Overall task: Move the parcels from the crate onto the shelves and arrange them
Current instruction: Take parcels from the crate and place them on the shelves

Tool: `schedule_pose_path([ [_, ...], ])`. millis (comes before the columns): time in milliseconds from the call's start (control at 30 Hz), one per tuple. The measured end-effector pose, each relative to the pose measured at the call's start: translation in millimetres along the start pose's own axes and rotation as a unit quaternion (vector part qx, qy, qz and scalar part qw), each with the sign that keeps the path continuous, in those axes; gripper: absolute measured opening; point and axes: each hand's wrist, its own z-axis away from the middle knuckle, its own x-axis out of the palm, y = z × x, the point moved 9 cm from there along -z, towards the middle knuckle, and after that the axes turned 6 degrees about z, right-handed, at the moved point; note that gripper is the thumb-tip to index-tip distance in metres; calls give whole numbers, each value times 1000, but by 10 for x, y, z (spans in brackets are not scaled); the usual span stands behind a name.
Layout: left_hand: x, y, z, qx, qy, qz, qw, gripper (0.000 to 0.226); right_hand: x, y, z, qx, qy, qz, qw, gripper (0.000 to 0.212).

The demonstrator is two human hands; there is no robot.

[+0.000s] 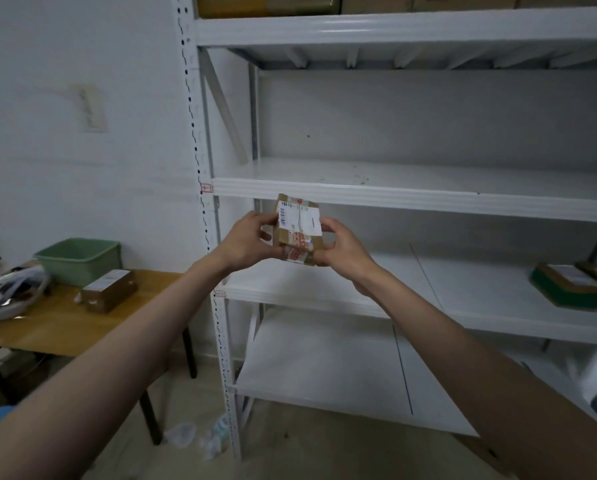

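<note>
A small brown cardboard parcel (pixel 299 226) with a white label and red tape is held in the air in front of the white metal shelving (pixel 394 197). My left hand (pixel 247 239) grips its left side and my right hand (pixel 345 249) grips its right side. The parcel hangs just below the front edge of the middle shelf, near the rack's left post. A green and brown parcel (pixel 567 285) lies on the lower shelf at the right. Another brown parcel (pixel 108 289) sits on the wooden table. No crate shows, unless it is the green tub.
A wooden table (pixel 65 323) stands left of the rack with a green plastic tub (pixel 80 259) and a white bundle (pixel 10 292) on it. Cardboard boxes (pixel 266 3) fill the top shelf. Crumpled plastic (pixel 200 434) lies on the floor by the rack's post.
</note>
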Motion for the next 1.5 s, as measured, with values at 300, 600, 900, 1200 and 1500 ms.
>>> schedule_pose_path([
  [300, -648, -451, -1157, 13, 41, 11, 999, 63, 102, -307, -1469, -48, 54, 48, 996, 55],
  [600, -1086, -1033, -2592, 3, 9, 15, 1000, 52, 239, -361, -2971, 4, 80, 125, 989, 50],
  [900, -909, -1788, -3454, -49, -47, -26, 997, 29, 472, 32, -3826, 76, 73, 199, 974, 40],
  [1200, -862, -1955, -3685, -88, -103, -116, 984, 38, 517, 53, -3935, 136, 54, 249, 957, 47],
  [1500, -1008, -1594, -3363, -72, -102, -186, 975, 62, 356, -208, -3566, 132, 9, 327, 936, 43],
])
